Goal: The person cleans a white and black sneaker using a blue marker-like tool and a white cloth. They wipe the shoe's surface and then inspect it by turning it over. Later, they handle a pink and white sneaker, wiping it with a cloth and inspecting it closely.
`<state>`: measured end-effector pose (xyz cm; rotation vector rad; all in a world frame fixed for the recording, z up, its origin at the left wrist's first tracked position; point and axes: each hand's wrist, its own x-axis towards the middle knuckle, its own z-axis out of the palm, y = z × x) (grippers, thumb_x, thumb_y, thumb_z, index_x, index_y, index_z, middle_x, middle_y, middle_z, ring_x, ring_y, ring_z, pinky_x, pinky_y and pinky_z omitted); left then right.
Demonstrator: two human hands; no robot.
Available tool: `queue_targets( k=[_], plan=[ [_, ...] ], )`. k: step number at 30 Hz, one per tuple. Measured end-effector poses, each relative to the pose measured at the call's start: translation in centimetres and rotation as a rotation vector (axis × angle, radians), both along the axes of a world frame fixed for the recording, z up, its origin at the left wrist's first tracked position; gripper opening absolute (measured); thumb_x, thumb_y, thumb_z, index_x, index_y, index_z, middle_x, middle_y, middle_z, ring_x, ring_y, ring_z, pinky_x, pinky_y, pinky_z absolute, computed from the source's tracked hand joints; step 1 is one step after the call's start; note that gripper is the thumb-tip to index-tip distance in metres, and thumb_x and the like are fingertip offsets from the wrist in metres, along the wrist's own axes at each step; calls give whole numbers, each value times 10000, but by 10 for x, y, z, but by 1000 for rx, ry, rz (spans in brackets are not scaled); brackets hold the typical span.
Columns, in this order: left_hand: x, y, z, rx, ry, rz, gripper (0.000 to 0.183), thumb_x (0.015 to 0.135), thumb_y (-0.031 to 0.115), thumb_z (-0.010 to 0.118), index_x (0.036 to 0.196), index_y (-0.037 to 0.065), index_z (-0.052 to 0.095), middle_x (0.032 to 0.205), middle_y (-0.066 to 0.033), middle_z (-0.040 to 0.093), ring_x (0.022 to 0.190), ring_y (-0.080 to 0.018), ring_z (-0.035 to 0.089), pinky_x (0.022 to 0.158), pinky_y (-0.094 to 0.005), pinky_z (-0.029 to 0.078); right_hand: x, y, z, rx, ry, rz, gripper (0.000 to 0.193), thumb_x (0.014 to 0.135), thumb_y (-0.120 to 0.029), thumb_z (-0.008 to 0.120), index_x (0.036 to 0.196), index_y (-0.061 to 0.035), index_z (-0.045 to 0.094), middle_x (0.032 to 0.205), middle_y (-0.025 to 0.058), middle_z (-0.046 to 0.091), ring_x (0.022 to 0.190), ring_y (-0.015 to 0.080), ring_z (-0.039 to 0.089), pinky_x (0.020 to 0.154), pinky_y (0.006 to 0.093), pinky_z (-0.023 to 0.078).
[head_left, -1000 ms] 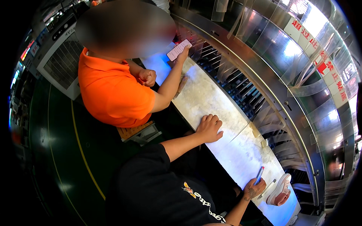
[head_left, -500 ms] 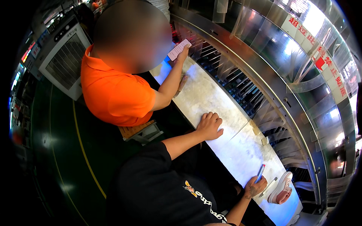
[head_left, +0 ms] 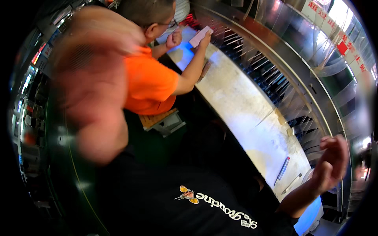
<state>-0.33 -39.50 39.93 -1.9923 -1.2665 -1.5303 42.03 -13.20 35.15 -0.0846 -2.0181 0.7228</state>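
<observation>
My left hand (head_left: 106, 29) is lifted high on the left side, large and smeared by motion; its fingers cannot be made out. On the right, my right hand (head_left: 332, 165) is raised above the end of the worktable, fingers loosely bent and apart from the thumb, with nothing visible in it. Below and left of it, a blue pen with a red end (head_left: 282, 171) lies on the pale worktable (head_left: 240, 106). Beside the pen lies a slim light-coloured tool with a dark tip (head_left: 291, 183). A shoe's white edge (head_left: 307, 175) shows behind my right wrist, the rest hidden.
A person in an orange shirt (head_left: 149, 78) sits on a wooden-topped stool (head_left: 159, 119) at the table's far end, holding a phone (head_left: 201, 36). Along the table's right side runs a curved metal machine (head_left: 275, 51) with clear plastic strips (head_left: 315, 51) and rods.
Both my hands have left the table and risen, the left up and leftward, the right up and rightward. The pen has been let go onto the table. My view has shifted.
</observation>
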Motion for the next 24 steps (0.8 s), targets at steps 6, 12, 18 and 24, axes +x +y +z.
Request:
queue_targets(
  k=[6, 12, 18, 24],
  plan=[
    [43, -88, 58, 186, 238, 280, 424, 859, 221, 775, 1222, 19, 685, 1107, -94, 617, 940, -167, 544, 933, -316, 469, -53, -30, 97, 469, -128, 348, 701, 1029, -480, 678, 1436, 79, 561, 1155, 142, 640, 978, 235, 618, 939, 413, 501],
    [74, -114, 24, 247, 214, 341, 426, 870, 236, 767, 1224, 14, 683, 1109, -99, 618, 942, -171, 548, 930, -318, 471, -60, -47, 90, 539, -164, 335, 686, 1021, -467, 685, 1424, 76, 567, 1149, 142, 638, 966, 234, 616, 929, 410, 502],
    [109, -139, 16, 267, 211, 429, 429, 880, 251, 759, 1226, 8, 681, 1111, -103, 619, 943, -174, 552, 927, -320, 473, -66, -54, 89, 558, -142, 382, 671, 1013, -454, 692, 1411, 74, 574, 1142, 141, 635, 953, 232, 614, 919, 406, 502],
    [104, -129, -1, 317, 191, 405, 434, 891, 266, 751, 1228, 2, 679, 1112, -108, 621, 945, -178, 556, 923, -322, 475, -65, -58, 85, 589, -188, 320, 657, 1005, -440, 699, 1399, 71, 580, 1136, 141, 633, 941, 230, 613, 910, 403, 503]
  ],
)
